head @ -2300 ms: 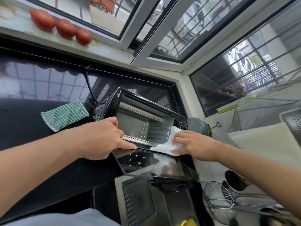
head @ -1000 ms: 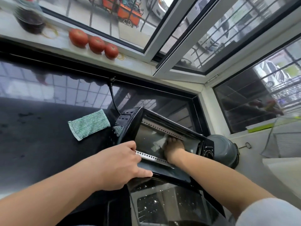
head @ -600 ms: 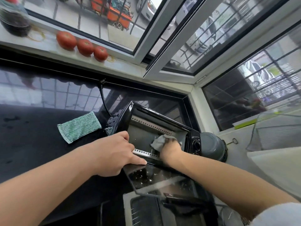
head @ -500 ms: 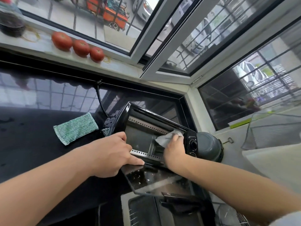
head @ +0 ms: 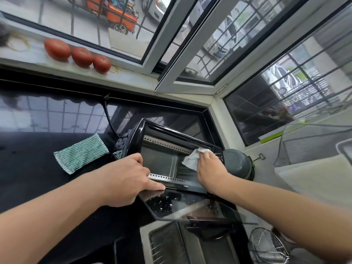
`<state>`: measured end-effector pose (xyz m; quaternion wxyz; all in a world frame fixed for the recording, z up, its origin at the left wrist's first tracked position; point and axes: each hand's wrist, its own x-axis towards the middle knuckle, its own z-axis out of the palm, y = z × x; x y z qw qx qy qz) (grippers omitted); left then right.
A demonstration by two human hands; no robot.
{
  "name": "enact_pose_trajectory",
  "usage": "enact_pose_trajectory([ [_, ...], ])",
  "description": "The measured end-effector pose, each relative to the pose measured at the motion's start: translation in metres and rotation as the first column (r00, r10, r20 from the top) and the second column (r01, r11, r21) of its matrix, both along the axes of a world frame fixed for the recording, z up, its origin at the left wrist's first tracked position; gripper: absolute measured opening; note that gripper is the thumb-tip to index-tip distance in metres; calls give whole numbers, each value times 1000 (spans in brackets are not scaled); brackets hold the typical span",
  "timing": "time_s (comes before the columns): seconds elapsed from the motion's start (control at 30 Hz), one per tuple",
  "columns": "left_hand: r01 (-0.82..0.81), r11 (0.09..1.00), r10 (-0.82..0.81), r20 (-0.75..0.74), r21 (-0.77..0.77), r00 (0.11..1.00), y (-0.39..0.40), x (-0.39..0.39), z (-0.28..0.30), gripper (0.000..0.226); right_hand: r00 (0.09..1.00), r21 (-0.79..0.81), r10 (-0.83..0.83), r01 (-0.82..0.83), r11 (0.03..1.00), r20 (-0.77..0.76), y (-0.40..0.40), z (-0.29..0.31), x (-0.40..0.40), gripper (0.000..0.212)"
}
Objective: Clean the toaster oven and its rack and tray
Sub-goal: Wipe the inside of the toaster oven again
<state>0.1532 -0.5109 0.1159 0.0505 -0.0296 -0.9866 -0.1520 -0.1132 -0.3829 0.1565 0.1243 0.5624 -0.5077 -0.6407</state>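
Note:
A black toaster oven (head: 131, 140) stands on the dark counter with its glass door (head: 182, 204) folded down toward me. My left hand (head: 125, 178) grips the oven's lower left front corner, thumb lying along the bottom edge. My right hand (head: 208, 166) holds a white cloth (head: 191, 159) against the right side of the oven opening, near the upper right corner. Below the door, a metal tray (head: 144, 237) with the wire rack (head: 163, 244) in it lies at the counter's front edge.
A green striped cloth (head: 82, 153) lies on the counter left of the oven. A grey pot lid (head: 239, 163) sits right of it. Three tomatoes (head: 76, 56) line the window sill. A wire skimmer (head: 266, 246) lies at the lower right.
My right hand went from the door into the oven cavity with the cloth, then drew it up to the right front edge. My left hand kept its grip on the corner.

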Motion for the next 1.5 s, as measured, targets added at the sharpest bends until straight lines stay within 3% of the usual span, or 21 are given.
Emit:
enact_pose_trajectory([
  [0.17,5,1000,-6,-95,-15,995,4,5,-14,63,998,111,54,-51,992,-30,-1,18,-1,47],
  [0.23,10,998,-18,-134,-64,991,9,9,-20,63,994,102,-39,28,994,100,-7,8,-5,52],
  [0.3,18,996,-33,-164,-91,986,16,15,-26,64,963,191,-125,80,978,238,-8,5,-9,50],
  [0.43,15,989,-45,-198,-148,979,22,19,-29,63,924,344,-180,57,937,337,7,13,-7,36],
  [0.57,4,984,-44,-216,-180,975,23,19,-29,63,919,378,-255,130,917,302,-4,-26,-12,39],
  [0.7,-1,985,-34,-201,-170,979,29,22,-30,70,864,408,-385,239,881,325,-43,-65,-1,57],
  [0.83,-1,985,-32,-191,-174,981,31,23,-32,70,780,449,-530,363,816,332,-58,-97,-2,45],
  [0.97,13,982,-44,-159,-190,986,32,24,-32,65,693,508,-615,401,762,376,-73,-90,4,31],
  [1.17,-29,981,-8,-190,-190,982,29,21,-26,69,793,523,-525,319,791,311,-51,-89,4,31],
  [1.27,-17,982,-18,-181,-189,983,28,21,-25,68,793,461,-505,327,825,341,-46,-80,4,38],
  [1.43,-7,982,-27,-178,-189,984,33,23,-29,71,924,314,-244,148,938,293,-20,-44,19,41],
  [1.5,-6,984,-27,-183,-179,983,33,23,-30,71,900,248,-244,160,955,360,-5,-22,22,43],
])
